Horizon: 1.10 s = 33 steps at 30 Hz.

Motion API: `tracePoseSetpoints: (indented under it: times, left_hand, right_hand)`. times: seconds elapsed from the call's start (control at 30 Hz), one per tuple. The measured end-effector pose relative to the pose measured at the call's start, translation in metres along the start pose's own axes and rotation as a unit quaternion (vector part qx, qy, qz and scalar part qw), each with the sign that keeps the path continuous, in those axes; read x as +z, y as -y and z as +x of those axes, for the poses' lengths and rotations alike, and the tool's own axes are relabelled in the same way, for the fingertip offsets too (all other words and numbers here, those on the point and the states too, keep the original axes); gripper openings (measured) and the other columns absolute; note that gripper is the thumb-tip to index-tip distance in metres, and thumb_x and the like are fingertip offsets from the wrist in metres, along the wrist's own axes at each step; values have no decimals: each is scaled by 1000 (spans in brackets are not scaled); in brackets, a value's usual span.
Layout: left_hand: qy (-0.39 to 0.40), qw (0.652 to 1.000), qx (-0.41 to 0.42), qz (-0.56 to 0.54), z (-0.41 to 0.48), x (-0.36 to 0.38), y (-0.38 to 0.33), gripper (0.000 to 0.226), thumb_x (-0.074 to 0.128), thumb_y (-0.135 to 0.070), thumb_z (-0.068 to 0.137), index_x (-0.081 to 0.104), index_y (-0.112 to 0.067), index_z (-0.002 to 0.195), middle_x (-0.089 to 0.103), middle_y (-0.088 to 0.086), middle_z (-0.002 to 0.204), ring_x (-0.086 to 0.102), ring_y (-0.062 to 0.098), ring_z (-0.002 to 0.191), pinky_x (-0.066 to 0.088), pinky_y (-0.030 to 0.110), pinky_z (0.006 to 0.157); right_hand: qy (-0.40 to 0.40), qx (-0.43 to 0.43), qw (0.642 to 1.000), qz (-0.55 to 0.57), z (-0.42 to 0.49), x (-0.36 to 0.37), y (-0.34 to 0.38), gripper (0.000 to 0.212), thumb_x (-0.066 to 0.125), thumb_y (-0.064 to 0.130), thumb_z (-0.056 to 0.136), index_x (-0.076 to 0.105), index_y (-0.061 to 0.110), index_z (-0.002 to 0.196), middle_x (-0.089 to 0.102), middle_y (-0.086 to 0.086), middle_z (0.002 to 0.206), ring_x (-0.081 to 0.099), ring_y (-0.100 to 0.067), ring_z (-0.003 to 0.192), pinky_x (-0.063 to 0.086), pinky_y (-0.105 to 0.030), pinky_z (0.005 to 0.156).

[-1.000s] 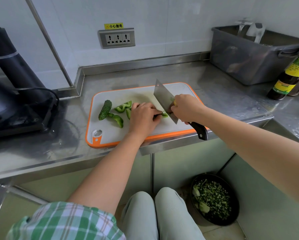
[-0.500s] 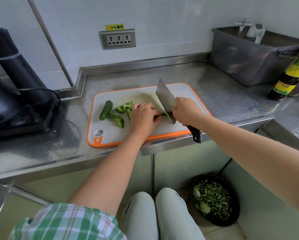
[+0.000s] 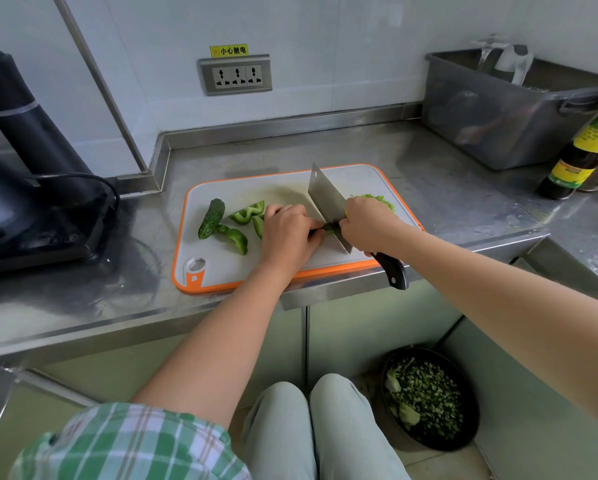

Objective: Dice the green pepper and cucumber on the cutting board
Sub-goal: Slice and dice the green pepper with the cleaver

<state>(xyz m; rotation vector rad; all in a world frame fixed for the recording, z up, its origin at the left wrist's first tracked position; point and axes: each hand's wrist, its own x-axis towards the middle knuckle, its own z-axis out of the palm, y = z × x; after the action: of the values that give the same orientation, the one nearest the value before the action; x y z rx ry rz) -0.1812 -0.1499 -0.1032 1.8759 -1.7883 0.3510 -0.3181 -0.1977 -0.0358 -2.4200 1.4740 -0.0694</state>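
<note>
Lower now than a second ago, the cleaver bites the green pepper strip mid cutting board. The right hand grips its handle. The left hand pins the strip, fingers curled just beside the blade, so a slip could nick them. The cucumber waits at the left, uncut.

A grey tub, a dark bottle and a black appliance stand on the tabletop below a socket.

A yellow warning label above the wall socket reads "小心触电".
</note>
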Motion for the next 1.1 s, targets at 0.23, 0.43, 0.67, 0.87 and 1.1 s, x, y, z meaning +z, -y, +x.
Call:
tracePoseSetpoints:
  times: [0.23, 0.43, 0.67, 0.87, 1.1]
  left_hand:
    - [29, 997, -12, 65, 8, -4, -15, 15, 63, -25, 85, 78, -25, 84, 61, 3, 75, 56, 27, 75, 18, 32, 72]
    - [24, 999, -33, 24, 9, 1, -21, 19, 64, -29, 87, 75, -27, 102, 67, 4, 88, 59, 28, 89, 22, 33, 75]
    - [3, 999, -24, 29, 3, -1, -12, 24, 69, -43, 81, 76, -25, 96, 67, 1, 86, 57, 28, 86, 33, 37, 79]
    - [-6, 999, -35, 6, 1, 1, -13, 12, 71, -36, 82, 78, -30, 90, 65, 0, 79, 56, 28, 78, 32, 36, 72]
    - [-1, 999, -47, -24, 3, 1, -11, 5, 73, -30, 80, 78, -29, 81, 62, 0, 73, 54, 28, 73, 22, 32, 67]
  right_hand:
    - [-7, 6, 1000, 1, 6, -2, -7, 1, 43, 6, 91, 42, 6, 90, 52, -9, 67, 52, -21, 43, 36, -23, 42]
    - [-20, 35, 999, 23, 10, -8, -24, 5, 40, 4, 89, 43, 5, 91, 55, -9, 67, 52, -20, 41, 36, -21, 41]
    - [-27, -2, 999, 38, 9, -18, -23, 7, 38, 5, 90, 43, 4, 86, 57, -13, 65, 52, -21, 40, 38, -23, 40]
    - [6, 4, 1000, 3, 3, -13, -16, 7, 41, 4, 87, 46, 4, 82, 57, -13, 59, 53, -24, 40, 40, -23, 40]
    - [11, 1, 1000, -12, -3, -9, -14, 7, 43, 3, 86, 49, 2, 89, 58, -14, 71, 53, -23, 45, 39, -25, 41]
